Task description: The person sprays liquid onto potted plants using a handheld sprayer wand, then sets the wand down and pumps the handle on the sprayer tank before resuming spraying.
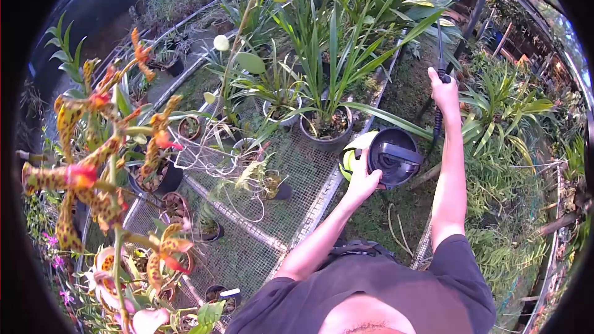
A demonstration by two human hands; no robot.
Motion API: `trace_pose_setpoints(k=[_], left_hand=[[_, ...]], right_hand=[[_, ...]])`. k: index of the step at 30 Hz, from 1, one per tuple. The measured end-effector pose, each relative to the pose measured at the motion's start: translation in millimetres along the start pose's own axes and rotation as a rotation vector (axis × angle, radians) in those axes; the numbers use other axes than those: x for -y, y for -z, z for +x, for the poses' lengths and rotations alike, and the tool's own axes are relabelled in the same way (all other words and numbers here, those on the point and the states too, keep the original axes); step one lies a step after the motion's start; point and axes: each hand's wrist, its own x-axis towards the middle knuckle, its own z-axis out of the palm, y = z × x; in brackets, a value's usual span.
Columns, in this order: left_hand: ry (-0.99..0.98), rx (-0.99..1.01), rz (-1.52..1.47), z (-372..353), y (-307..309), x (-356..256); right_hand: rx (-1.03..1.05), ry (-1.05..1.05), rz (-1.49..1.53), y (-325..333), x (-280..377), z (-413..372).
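My left hand (364, 180) is closed on the near left side of a pump sprayer (394, 156), thumb on its rim and other fingers partly hidden. The sprayer has a black top with a bar handle and a yellow-green and white body, seen from above. Out in front on the right, my right hand (445, 93) is wrapped round the black grip of a spray wand (440, 43). Its thin tube points up and away among the leaves. A black hose (438, 125) hangs from the grip toward the sprayer.
Just beyond the sprayer, a potted long-leaved plant (326, 127) stands on a wire mesh bench (272, 222). Spotted orange orchid flowers (93, 176) rise close on the left. Leafy plants (507, 108) and ferns crowd the right. A dark pole (473, 21) slants behind the wand.
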Motion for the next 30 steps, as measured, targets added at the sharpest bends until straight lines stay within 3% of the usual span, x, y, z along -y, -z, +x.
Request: trace_pose_setpoints(k=[1, 4, 5, 6, 8, 11, 12, 14, 18, 20, 23, 26, 28, 30], left_hand=[[-0.032, 0.009, -0.026, 6, -4, 4], [0.018, 0.031, -0.028, 23, -13, 10], [0.023, 0.032, -0.01, 28, -15, 13], [0.025, 0.034, 0.008, 36, -16, 16], [0.027, 0.034, 0.037, 51, -21, 25], [0.002, 0.03, -0.005, 68, -30, 21], [-0.016, 0.037, -0.03, 76, -33, 18], [0.013, 0.033, -0.035, 90, -36, 13], [-0.01, 0.012, -0.105, 115, -46, -5], [-0.048, 0.025, -0.088, 128, -51, -13], [-0.124, -0.001, -0.102, 144, -55, -20], [-0.14, 0.002, -0.084, 150, -56, -39], [-0.16, -0.007, -0.08, 152, -57, -46], [-0.151, -0.002, -0.034, 149, -56, -55]], right_hand=[[-0.045, -0.001, -0.004, -2, -6, 7], [0.173, -0.186, -0.029, 10, -9, 21], [0.049, -0.087, -0.139, -7, -43, 45], [-0.022, -0.099, -0.161, -6, -34, 43], [0.137, -0.191, -0.126, -2, -40, 67], [0.058, -0.045, -0.181, -24, -73, 111], [-0.053, 0.071, -0.163, -26, -72, 117], [0.124, -0.049, -0.034, -20, -65, 142], [0.104, -0.024, -0.166, -19, -28, 174], [0.333, -0.051, -0.231, -12, -4, 187], [0.049, 0.035, -0.264, -26, 14, 196], [0.3, -0.015, -0.266, -20, 28, 207], [-0.019, 0.063, -0.221, -25, 27, 201], [-0.022, 0.057, -0.229, -15, 21, 207]])
